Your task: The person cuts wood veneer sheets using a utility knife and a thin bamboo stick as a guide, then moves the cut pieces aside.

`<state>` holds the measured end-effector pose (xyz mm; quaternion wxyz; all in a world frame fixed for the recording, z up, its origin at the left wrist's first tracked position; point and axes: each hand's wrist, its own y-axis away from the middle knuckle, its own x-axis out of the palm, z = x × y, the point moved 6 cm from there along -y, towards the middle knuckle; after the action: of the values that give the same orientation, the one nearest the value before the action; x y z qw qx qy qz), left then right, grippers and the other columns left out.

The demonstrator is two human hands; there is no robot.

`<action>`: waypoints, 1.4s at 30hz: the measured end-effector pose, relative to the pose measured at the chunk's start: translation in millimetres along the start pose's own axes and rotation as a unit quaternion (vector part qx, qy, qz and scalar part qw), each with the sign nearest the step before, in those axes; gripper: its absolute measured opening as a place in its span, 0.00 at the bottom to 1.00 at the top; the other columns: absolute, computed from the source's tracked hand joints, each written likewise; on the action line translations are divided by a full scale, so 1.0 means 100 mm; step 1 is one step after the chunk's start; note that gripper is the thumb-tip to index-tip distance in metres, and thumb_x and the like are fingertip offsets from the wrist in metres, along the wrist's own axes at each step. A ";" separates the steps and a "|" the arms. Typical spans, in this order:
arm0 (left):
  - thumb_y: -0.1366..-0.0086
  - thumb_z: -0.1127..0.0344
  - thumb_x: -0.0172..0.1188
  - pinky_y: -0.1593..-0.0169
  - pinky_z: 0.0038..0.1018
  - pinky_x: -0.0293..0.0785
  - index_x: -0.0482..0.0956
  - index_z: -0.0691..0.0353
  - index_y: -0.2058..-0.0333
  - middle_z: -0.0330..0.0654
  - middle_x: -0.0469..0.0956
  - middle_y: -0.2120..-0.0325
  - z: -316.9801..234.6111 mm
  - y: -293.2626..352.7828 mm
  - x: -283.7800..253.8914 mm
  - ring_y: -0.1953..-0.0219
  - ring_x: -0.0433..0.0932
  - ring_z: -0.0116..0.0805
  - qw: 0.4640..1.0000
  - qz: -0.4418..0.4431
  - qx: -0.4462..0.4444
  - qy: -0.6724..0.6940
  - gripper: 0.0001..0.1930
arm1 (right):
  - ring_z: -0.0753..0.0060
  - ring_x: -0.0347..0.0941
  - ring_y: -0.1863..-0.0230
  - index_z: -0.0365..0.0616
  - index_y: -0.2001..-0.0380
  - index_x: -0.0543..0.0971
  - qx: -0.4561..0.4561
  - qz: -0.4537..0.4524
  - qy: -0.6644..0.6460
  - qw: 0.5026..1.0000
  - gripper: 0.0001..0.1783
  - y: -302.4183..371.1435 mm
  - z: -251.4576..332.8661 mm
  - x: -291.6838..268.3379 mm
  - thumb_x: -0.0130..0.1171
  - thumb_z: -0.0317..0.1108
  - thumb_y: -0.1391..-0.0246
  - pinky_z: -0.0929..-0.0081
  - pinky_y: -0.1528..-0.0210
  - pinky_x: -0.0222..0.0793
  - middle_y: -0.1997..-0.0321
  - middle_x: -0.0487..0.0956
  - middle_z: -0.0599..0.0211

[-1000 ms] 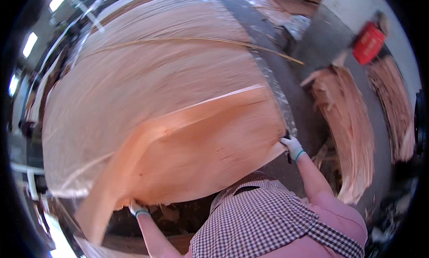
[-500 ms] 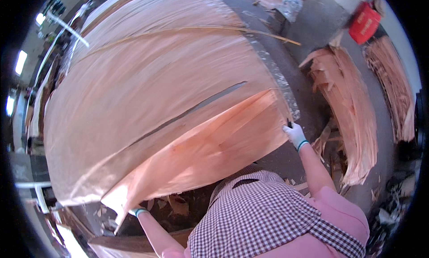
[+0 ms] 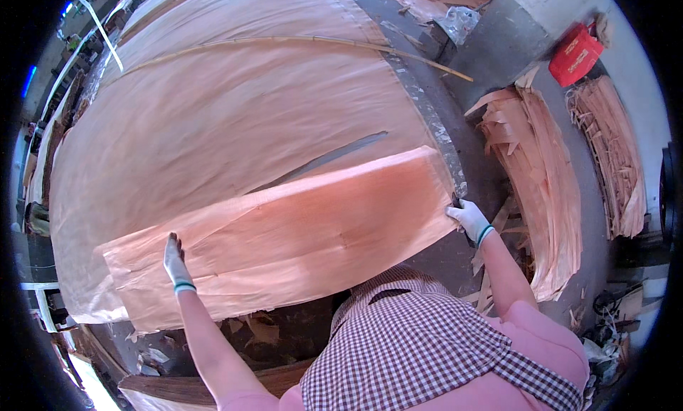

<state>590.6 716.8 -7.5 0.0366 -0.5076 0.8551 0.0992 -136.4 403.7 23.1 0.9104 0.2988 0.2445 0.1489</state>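
- item: one narrow veneer sheet (image 3: 334, 222), located across the lower centre of the frame, laid over the near end of a broad veneer layer (image 3: 249, 119) that fills the upper left and centre.
- left hand (image 3: 176, 262), gloved, lower left of centre: fingers extended and together, resting on the narrow sheet near its left end; nothing is gripped.
- right hand (image 3: 469, 219), gloved, right of centre: fingers curled, holding the narrow sheet at its right edge. a slim dark object (image 3: 469, 238) also shows at this hand; its kind cannot be told.
- done, as judged: the narrow sheet is spread out lengthwise, with both ends in view and no large fold.
- left, as judged: shallow creases run through its left half, and the right edge is not yet released.
- open point: a dark slit (image 3: 324, 158) in the broad layer lies just beyond the far edge of the narrow sheet, which appears to cover only its lower left end.
- surroundings: a thin strip (image 3: 427, 64) lies across the broad layer at the top of the frame; a veneer bundle (image 3: 548, 190) and a second, ragged bundle (image 3: 613, 155) stand at right, below a red bag (image 3: 575, 55).
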 end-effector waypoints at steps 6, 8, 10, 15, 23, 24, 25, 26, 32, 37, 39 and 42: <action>0.37 0.57 0.56 0.36 0.44 0.56 0.63 0.56 0.40 0.49 0.63 0.40 -0.11 1.55 -0.17 0.37 0.59 0.47 0.796 -0.365 -0.039 -0.481 0.28 | 0.83 0.64 0.84 0.42 0.67 0.76 -0.017 0.015 -0.115 0.993 0.10 0.23 0.33 -0.02 0.58 0.38 0.47 0.81 0.83 0.59 0.80 0.71 0.77; 0.39 0.54 0.58 0.40 0.49 0.59 0.68 0.52 0.43 0.47 0.65 0.42 0.51 1.90 -0.44 0.38 0.59 0.46 0.882 -0.364 -0.248 -0.169 0.26 | 0.84 0.64 0.84 0.43 0.68 0.76 -0.039 0.048 -0.166 0.984 0.10 0.26 0.52 0.05 0.57 0.38 0.46 0.83 0.83 0.59 0.80 0.72 0.77; 0.40 0.51 0.59 0.44 0.54 0.62 0.72 0.49 0.46 0.45 0.67 0.44 1.25 2.14 -0.48 0.39 0.60 0.46 0.842 -0.320 -0.396 0.179 0.24 | 0.85 0.64 0.85 0.44 0.69 0.75 -0.088 0.053 -0.154 0.983 0.08 0.37 0.86 0.08 0.57 0.37 0.46 0.84 0.84 0.59 0.80 0.72 0.78; 0.41 0.61 0.61 0.68 0.41 0.76 0.72 0.55 0.56 0.41 0.76 0.61 1.29 1.93 -0.75 0.64 0.76 0.42 0.894 -0.277 -0.294 0.192 0.15 | 0.88 0.64 0.82 0.44 0.67 0.76 -0.139 0.030 -0.184 0.973 0.06 0.47 1.51 0.01 0.55 0.34 0.45 0.86 0.82 0.58 0.78 0.70 0.80; 0.37 0.65 0.55 0.78 0.24 0.57 0.68 0.53 0.81 0.31 0.62 0.86 -0.77 0.52 -0.36 0.82 0.60 0.23 0.943 -0.128 -0.055 0.303 0.13 | 0.85 0.71 0.73 0.45 0.63 0.79 -0.321 0.170 -0.156 0.918 0.12 -0.18 3.30 -0.12 0.57 0.41 0.45 0.84 0.77 0.63 0.71 0.77 0.76; 0.36 0.64 0.54 0.76 0.24 0.64 0.71 0.53 0.78 0.32 0.67 0.84 -0.95 0.33 -0.95 0.81 0.65 0.24 0.952 -0.042 0.005 0.302 0.10 | 0.86 0.67 0.78 0.46 0.68 0.78 -0.365 0.138 -0.214 0.895 0.10 0.06 3.68 0.28 0.56 0.40 0.44 0.84 0.80 0.58 0.75 0.75 0.77; 0.35 0.65 0.53 0.68 0.24 0.73 0.75 0.55 0.73 0.35 0.75 0.77 -1.16 0.14 -0.89 0.74 0.74 0.27 0.950 -0.081 -0.034 0.300 0.07 | 0.87 0.63 0.81 0.46 0.70 0.78 -0.400 0.197 -0.239 0.862 0.10 -0.17 3.87 0.21 0.55 0.40 0.43 0.85 0.80 0.55 0.77 0.74 0.78; 0.35 0.66 0.53 0.58 0.26 0.77 0.77 0.58 0.66 0.38 0.79 0.68 -1.47 -0.01 -0.69 0.65 0.78 0.30 0.939 -0.051 -0.029 0.339 0.05 | 0.87 0.62 0.81 0.46 0.69 0.77 -0.412 0.233 -0.229 0.851 0.10 -0.36 4.04 0.12 0.54 0.40 0.42 0.85 0.80 0.54 0.78 0.72 0.79; 0.38 0.70 0.58 0.63 0.27 0.77 0.73 0.53 0.53 0.37 0.79 0.63 -2.29 0.00 -0.21 0.63 0.78 0.28 0.943 -0.099 0.128 0.292 0.13 | 0.86 0.62 0.81 0.47 0.67 0.75 -0.462 0.175 -0.285 0.821 0.09 -0.32 3.78 -0.60 0.54 0.40 0.41 0.85 0.81 0.53 0.77 0.72 0.78; 0.39 0.72 0.59 0.65 0.27 0.76 0.72 0.52 0.54 0.36 0.78 0.65 -1.09 -0.01 -0.05 0.66 0.77 0.29 0.955 -0.150 -0.008 0.256 0.15 | 0.82 0.63 0.81 0.46 0.69 0.76 -0.286 0.030 -0.213 0.934 0.10 -1.29 2.59 -0.22 0.55 0.41 0.44 0.82 0.81 0.56 0.76 0.72 0.74; 0.39 0.72 0.58 0.66 0.27 0.76 0.74 0.54 0.57 0.36 0.78 0.66 -0.48 -0.04 -0.08 0.67 0.77 0.29 0.955 -0.180 -0.052 0.231 0.12 | 0.77 0.63 0.79 0.43 0.67 0.77 -0.245 -0.067 -0.120 0.960 0.14 -1.38 2.32 0.09 0.57 0.43 0.48 0.75 0.75 0.61 0.74 0.71 0.72; 0.39 0.71 0.58 0.70 0.28 0.79 0.76 0.58 0.57 0.38 0.79 0.68 0.20 -0.10 -0.23 0.71 0.78 0.30 0.945 -0.219 -0.070 0.232 0.11 | 0.79 0.62 0.82 0.44 0.67 0.76 -0.223 -0.063 -0.171 0.958 0.15 -1.52 2.07 0.51 0.60 0.45 0.48 0.78 0.81 0.58 0.77 0.70 0.74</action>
<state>609.6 736.6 -24.4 -0.1778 -0.6924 0.6987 0.0274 36.0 208.8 56.6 0.9896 0.0931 0.0640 0.0888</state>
